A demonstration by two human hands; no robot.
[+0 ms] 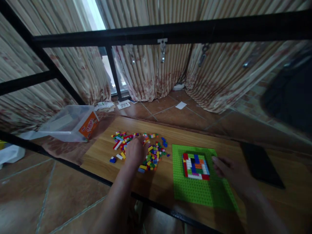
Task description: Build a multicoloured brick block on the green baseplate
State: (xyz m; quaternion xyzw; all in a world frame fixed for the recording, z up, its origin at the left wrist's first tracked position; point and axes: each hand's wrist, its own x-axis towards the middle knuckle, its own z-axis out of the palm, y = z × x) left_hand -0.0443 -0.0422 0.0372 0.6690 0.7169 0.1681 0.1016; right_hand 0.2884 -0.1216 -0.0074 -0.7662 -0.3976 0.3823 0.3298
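Observation:
My left hand (pixel 135 151) reaches into a scattered pile of small coloured bricks (pixel 153 154) on the wooden table; its fingers are bent over the pile, and whether they grip a brick is hidden. A green baseplate (pixel 195 191) lies to the right of the pile, with a block of red, white, blue and green bricks (pixel 195 166) pressed onto its upper part. My right hand (pixel 230 171) rests on the baseplate's right side, fingers spread, right beside the built block.
A clear plastic tub with an orange label (pixel 73 123) lies on its side at the table's left end. A dark flat tablet (pixel 260 164) sits at the right. Black metal frame bars (pixel 170 32) cross overhead, curtains hang behind, and papers lie on the tiled floor.

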